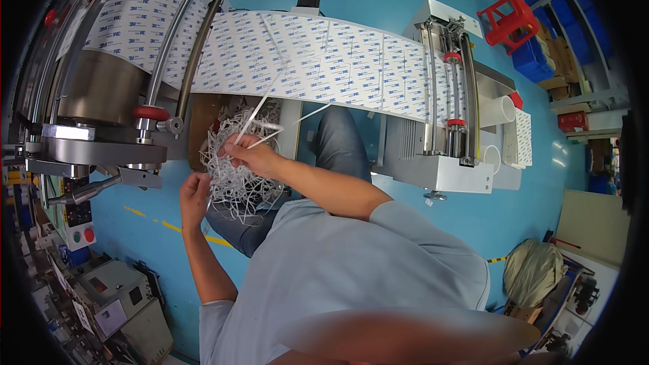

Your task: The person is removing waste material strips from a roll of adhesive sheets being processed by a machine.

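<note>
My right hand [255, 157] is closed on thin white strips [253, 116], which run up to the sheet of printed liner above. A loose heap of tangled white strips [242, 186] lies beneath and around my hands, in and over a brown box [201, 122]. At the heap's left edge my left hand [195, 192] is closed, fingertips together; what it pinches, if anything, is too small to make out. The wide white liner with blue print [297, 61] stretches between two machines, and a few narrow strips stand off its surface.
On the left stands a roller machine [101, 152] with metal bars and red collars. To the right, a smaller roller unit [446, 155] takes the liner, with stacked sheets [520, 138] beside it. A red stool [510, 23] stands at the back right. My legs are under the liner.
</note>
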### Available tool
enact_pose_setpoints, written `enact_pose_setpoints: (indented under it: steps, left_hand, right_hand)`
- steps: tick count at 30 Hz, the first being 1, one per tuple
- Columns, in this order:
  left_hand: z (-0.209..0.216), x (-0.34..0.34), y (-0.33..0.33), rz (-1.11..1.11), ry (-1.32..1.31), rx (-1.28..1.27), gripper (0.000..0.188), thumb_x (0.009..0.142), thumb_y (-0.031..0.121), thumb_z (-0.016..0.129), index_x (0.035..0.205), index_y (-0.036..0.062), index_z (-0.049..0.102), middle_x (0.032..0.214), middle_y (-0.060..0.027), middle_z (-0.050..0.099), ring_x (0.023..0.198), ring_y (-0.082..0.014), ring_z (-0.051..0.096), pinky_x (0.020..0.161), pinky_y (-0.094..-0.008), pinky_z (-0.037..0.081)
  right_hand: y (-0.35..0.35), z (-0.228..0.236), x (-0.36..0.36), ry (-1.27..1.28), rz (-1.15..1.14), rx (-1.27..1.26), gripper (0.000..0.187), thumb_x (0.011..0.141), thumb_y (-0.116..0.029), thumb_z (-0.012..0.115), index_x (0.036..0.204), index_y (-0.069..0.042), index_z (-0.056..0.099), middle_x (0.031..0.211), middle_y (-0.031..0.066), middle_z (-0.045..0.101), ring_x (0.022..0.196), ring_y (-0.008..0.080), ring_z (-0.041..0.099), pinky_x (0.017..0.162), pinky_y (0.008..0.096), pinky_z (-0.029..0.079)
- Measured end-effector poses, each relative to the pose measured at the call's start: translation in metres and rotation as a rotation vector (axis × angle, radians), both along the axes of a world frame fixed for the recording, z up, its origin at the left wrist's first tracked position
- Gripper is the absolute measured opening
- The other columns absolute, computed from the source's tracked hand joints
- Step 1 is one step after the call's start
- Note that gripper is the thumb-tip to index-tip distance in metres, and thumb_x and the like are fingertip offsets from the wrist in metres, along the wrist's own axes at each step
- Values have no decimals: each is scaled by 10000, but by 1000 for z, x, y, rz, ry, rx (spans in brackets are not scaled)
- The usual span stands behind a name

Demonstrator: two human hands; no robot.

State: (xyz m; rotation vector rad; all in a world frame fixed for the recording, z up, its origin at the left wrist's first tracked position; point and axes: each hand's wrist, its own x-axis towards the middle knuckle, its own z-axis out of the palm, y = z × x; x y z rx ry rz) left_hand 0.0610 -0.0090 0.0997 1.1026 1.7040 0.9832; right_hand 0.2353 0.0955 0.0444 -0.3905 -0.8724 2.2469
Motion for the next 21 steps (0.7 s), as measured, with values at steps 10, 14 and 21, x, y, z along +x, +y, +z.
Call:
enact_pose_setpoints:
  steps: [10,14,21]
  left_hand:
    - [-26,-48,-19,138,-34,-62,268,907,299,537,790,60,566,620,39,439,610,-55,376,609,-207,314]
    - [-37,-53,-17,218,-47,-29,256,902,305,544,849,58,584,661,26,489,636,-55,418,632,-201,341]
    - [-43,-51,-10,424,376,181,320,877,280,576,1022,-5,567,957,-87,577,876,-159,537,795,-275,415]
  right_hand:
    - [-1,-25,-12,12,-19,-102,205,914,-288,523,918,-82,532,913,67,616,639,67,500,604,214,422]
    - [1,-31,-7,-106,-44,-17,253,912,-331,518,921,-78,528,901,62,614,632,69,498,608,217,422]
    - [4,-28,-8,-86,-74,-117,279,933,-345,465,885,-75,513,819,26,583,612,67,481,574,215,412]
